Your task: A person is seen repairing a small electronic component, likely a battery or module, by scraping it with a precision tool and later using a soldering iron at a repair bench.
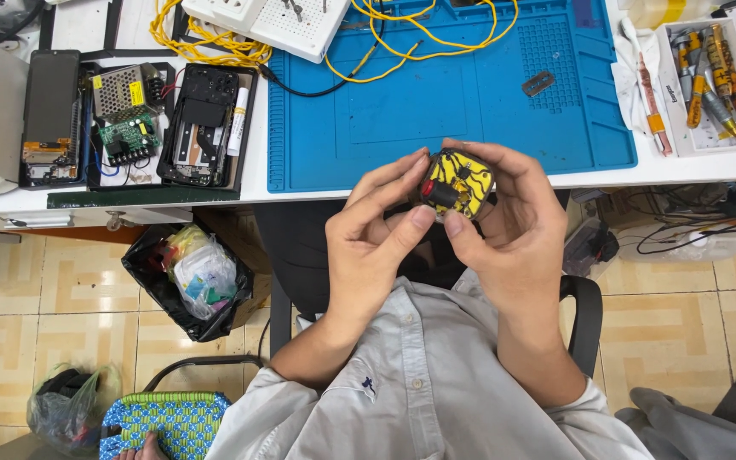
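A small yellow circuit board point(457, 184), roughly square with rounded corners, was held up in front of the person's chest, just below the table edge. Dark traces curled across its face, with a black block and a red part near its left side.

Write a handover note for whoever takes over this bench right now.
Left hand: fingers and thumb pinch the left edge of the yellow board.
Right hand: cups the board from the right, thumb on its lower edge.
The board is held in the air in front of the desk edge, not on the blue mat.
On the mat: only a small metal part, some yellow wires and a breadboard corner.
Screwdrivers sit untouched in the tray at right.
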